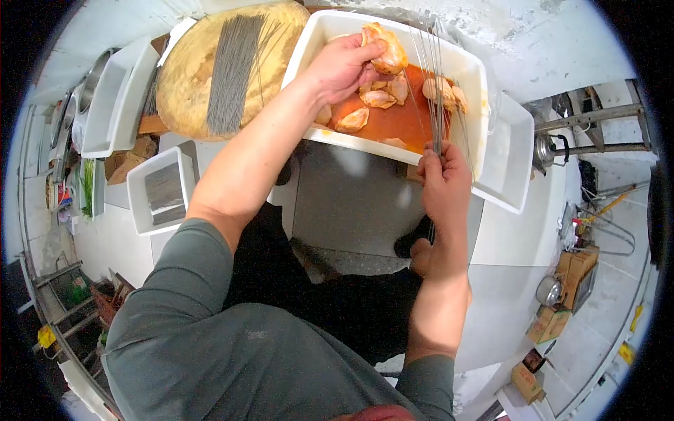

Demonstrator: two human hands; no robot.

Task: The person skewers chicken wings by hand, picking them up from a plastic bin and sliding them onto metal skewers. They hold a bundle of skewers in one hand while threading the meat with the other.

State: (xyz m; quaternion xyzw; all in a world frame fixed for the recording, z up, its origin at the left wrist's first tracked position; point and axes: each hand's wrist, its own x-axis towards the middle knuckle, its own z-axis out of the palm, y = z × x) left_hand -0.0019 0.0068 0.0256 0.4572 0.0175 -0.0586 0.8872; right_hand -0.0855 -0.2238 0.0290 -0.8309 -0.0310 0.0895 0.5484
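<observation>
My left hand (345, 67) pinches a marinated chicken piece (390, 59) over the far side of a white tub (479, 91). Thin metal skewers (437, 116) fan upward out of my right hand (446, 172), whose fingers are wrapped round their lower part at the tub's near rim. The skewers' upper ends cross over the tub, close to the held piece. Reddish-orange marinade (393, 123) covers the tub's bottom. Several more chicken pieces (352, 121) lie in it, and others (439, 91) overlap the skewers at the right.
A round wooden chopping block (182, 77) left of the tub bears a thick row of metal skewers (235, 74). White trays (516, 154) stand to the right and left (112, 105). Below the block is a small white bin (140, 203). A kettle (546, 151) sits at the far right.
</observation>
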